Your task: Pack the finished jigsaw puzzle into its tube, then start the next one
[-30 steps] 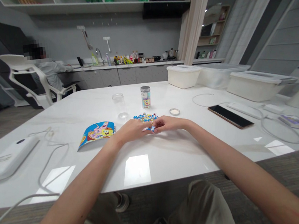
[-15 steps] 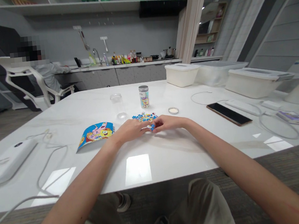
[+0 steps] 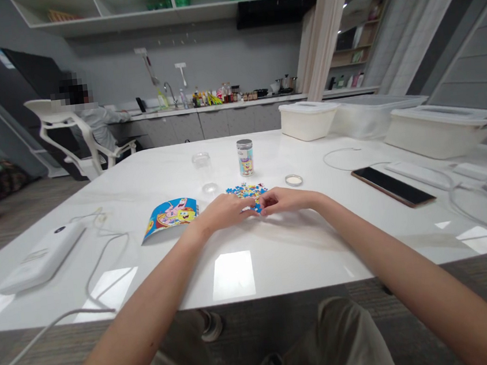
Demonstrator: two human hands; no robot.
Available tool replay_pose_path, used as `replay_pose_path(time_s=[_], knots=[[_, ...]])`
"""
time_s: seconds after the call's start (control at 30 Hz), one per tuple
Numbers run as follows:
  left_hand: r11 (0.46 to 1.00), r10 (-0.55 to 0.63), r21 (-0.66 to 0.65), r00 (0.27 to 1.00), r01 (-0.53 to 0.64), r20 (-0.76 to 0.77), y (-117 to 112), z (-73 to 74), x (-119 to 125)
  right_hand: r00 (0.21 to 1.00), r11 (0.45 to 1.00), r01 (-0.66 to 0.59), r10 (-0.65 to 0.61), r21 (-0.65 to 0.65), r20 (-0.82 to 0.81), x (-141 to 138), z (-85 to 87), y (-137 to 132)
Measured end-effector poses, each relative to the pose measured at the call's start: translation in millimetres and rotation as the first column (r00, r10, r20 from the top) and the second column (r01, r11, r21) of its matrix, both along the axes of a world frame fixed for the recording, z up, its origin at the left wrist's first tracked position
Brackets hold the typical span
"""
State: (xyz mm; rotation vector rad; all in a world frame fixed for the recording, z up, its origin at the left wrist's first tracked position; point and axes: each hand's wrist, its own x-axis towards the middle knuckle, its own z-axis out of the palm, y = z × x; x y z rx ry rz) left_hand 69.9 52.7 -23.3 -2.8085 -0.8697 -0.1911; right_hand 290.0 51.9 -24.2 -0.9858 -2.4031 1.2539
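My left hand (image 3: 228, 209) and my right hand (image 3: 281, 200) meet at the front of a small heap of jigsaw pieces (image 3: 244, 190), blue, white and yellow. Between the fingertips is a blue and white jigsaw piece (image 3: 257, 206); both hands are closed on it, and whether it is one piece or two joined I cannot tell. Left of my left hand lies a curved cartoon picture sheet (image 3: 171, 214). Behind the heap stands a cartoon-labelled can (image 3: 245, 159) with a silver lid. A clear jar (image 3: 203, 172) lies to its left, and a round lid (image 3: 294, 180) is to its right.
On the white table (image 3: 278, 260), a power bank (image 3: 42, 257) with cables is at the left. A phone (image 3: 392, 186) and a cable lie at the right. Lidded plastic boxes (image 3: 309, 122) line the far right. A person (image 3: 101, 128) sits at the back left.
My view has turned a little to the left, so everything appears further right. Both hands stay together by the heap, with only small finger movement at the jigsaw piece.
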Motion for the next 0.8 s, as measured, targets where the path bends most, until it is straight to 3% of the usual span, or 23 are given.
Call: replay_pose_path(time_s=[0.5,0.8], knots=[[0.997,0.069,0.038,0.997,-0.070,0.020,-4.3,2.0,1.5,1.000,0.999,-0.018,0.018,0.034,0.010,-1.0,-0.2,2.4],[0.999,0.028,0.029,0.999,-0.029,0.035,-3.8,2.2,0.7,0.999,0.999,-0.005,0.002,0.049,0.051,-1.1,0.2,2.0]])
